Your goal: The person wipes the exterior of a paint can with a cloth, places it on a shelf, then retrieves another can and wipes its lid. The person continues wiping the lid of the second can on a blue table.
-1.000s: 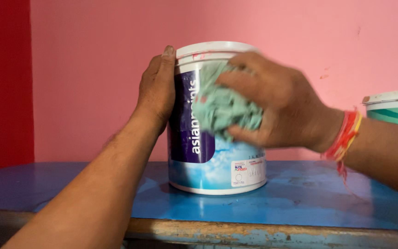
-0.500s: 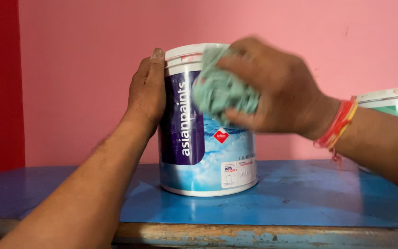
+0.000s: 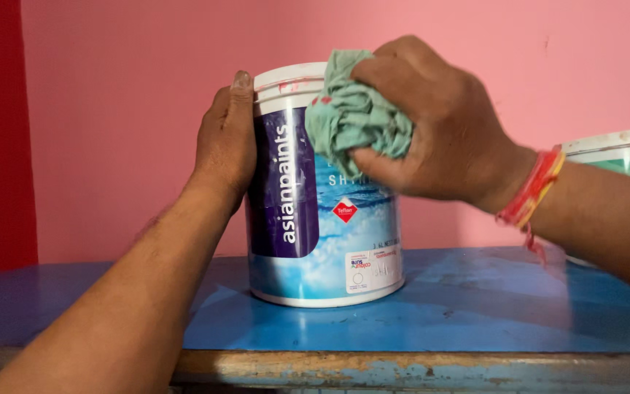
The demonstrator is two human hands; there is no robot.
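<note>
— Head view: what have I got in my hands?

— My left hand point(image 3: 226, 142) lies flat against the side of the paint bucket point(image 3: 322, 219), fingers spread along its wall and holding nothing. My right hand point(image 3: 432, 124) is clamped on a crumpled green cloth point(image 3: 351, 120), pressed to the upper front of the bucket just under the lid. The bucket stands upright on the blue table point(image 3: 439, 314), close to its worn front edge.

— How do I wipe it well?

— I judge the left palm should brace firmly so the bucket doesn't slide or turn, with the cloth bunched tight and worked under the rim.

— And the bucket's look?

— White plastic, purple and blue label, reddish smears on the lid edge; a second bucket point(image 3: 617, 149) sits behind my right forearm
</note>
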